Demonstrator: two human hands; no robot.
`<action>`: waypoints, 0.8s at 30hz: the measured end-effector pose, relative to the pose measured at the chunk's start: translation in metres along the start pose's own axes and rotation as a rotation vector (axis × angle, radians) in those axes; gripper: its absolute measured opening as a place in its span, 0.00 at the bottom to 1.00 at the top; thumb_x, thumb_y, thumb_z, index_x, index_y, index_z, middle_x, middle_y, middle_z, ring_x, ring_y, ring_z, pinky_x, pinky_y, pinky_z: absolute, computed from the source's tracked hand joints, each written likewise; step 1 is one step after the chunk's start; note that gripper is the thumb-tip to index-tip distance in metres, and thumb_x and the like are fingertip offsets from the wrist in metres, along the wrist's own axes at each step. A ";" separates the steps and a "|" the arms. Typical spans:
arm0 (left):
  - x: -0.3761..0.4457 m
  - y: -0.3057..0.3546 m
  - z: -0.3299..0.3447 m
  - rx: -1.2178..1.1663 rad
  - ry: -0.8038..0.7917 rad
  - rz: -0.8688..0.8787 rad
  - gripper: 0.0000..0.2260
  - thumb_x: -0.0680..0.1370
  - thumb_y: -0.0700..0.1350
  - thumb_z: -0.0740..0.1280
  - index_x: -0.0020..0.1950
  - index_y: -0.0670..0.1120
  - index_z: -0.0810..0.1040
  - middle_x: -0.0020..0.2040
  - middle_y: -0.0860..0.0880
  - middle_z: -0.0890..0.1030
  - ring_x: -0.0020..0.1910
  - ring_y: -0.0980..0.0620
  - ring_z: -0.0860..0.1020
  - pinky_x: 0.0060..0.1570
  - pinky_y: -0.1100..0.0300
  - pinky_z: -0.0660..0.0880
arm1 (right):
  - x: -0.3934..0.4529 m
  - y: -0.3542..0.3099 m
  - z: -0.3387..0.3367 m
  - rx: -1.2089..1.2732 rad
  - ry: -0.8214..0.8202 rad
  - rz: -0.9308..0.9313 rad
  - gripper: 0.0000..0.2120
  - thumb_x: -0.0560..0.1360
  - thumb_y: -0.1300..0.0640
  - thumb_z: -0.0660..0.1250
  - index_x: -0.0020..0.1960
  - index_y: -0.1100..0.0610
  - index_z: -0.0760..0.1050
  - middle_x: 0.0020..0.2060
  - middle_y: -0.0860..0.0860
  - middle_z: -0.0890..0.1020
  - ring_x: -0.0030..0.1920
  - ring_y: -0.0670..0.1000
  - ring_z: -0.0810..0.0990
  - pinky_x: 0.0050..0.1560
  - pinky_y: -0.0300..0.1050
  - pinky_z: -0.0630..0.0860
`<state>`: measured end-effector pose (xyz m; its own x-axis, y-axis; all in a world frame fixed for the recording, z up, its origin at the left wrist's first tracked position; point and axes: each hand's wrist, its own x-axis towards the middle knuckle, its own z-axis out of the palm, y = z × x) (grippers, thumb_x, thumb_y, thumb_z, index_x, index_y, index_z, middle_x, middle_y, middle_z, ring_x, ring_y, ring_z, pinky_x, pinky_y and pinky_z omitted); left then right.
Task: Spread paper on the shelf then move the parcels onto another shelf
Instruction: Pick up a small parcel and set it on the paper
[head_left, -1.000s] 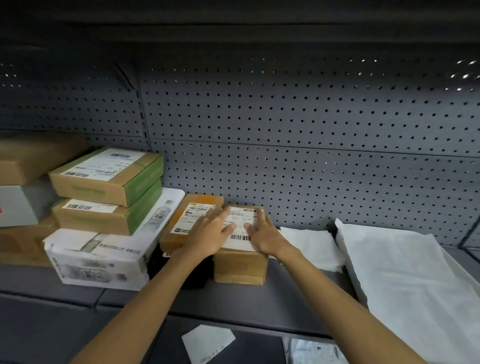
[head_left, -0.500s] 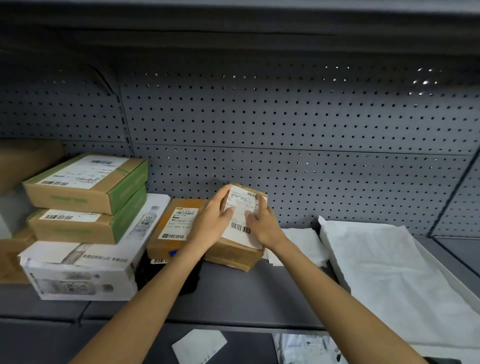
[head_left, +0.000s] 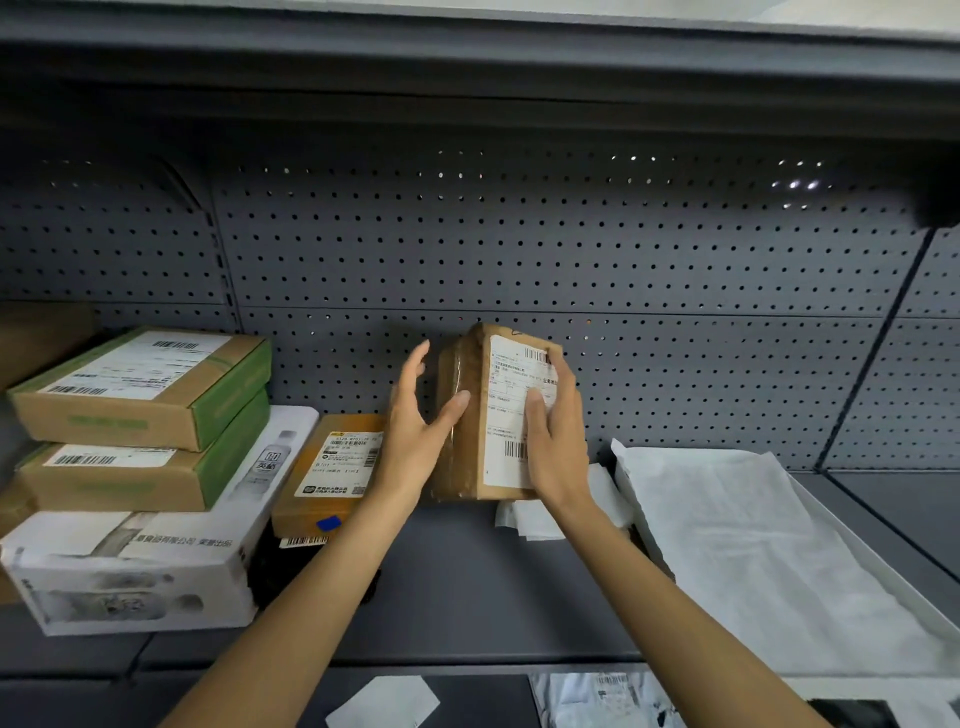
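Here the brown parcel (head_left: 488, 415) is up off the grey shelf (head_left: 467, 587), tipped on end with its white shipping label turned toward the camera, probably so it clears the boxes beside it on its way to the paper-lined shelf. The right hand (head_left: 553, 441) wraps it from the right, thumb pressed flat on the label and fingers curled behind. The left hand (head_left: 415, 426) is spread, thumb tip touching the parcel's taped side while the fingers stand apart from it, seemingly steadying rather than carrying. White paper (head_left: 753, 545) already lies spread on the shelf section to the right, which looks like the destination.

The label carries barcodes and small print too blurred to read. A flat orange-brown parcel (head_left: 332, 473) lies just left, its label showing "B701" or similar. Left again, two green-edged boxes (head_left: 140, 415) are stacked on a white carton (head_left: 135, 566) printed with a bottle and Chinese characters.
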<state>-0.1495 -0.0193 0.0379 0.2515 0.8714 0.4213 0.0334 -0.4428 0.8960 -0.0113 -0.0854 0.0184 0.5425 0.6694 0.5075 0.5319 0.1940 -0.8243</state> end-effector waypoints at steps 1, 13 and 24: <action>0.000 0.004 -0.002 -0.086 -0.059 -0.086 0.35 0.74 0.54 0.71 0.76 0.61 0.57 0.71 0.56 0.67 0.70 0.57 0.66 0.66 0.53 0.69 | 0.000 -0.001 0.000 0.047 0.014 -0.004 0.26 0.83 0.43 0.53 0.80 0.42 0.56 0.72 0.45 0.70 0.64 0.43 0.74 0.67 0.58 0.73; -0.009 0.026 0.005 -0.449 -0.208 -0.157 0.33 0.69 0.53 0.76 0.70 0.62 0.67 0.62 0.56 0.80 0.62 0.53 0.79 0.62 0.49 0.75 | 0.014 -0.016 -0.004 0.408 -0.163 0.102 0.23 0.87 0.44 0.50 0.81 0.45 0.60 0.73 0.36 0.71 0.73 0.38 0.71 0.77 0.51 0.67; -0.017 0.038 0.038 -0.404 -0.183 0.024 0.35 0.74 0.42 0.73 0.74 0.63 0.61 0.67 0.55 0.77 0.63 0.57 0.78 0.64 0.47 0.74 | 0.021 -0.013 -0.032 0.469 -0.182 0.187 0.24 0.86 0.39 0.49 0.76 0.45 0.69 0.72 0.47 0.77 0.72 0.47 0.75 0.74 0.54 0.72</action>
<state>-0.1153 -0.0588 0.0598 0.4161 0.7941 0.4431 -0.3461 -0.3123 0.8847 0.0144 -0.0967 0.0481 0.4567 0.8286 0.3238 0.0664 0.3312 -0.9412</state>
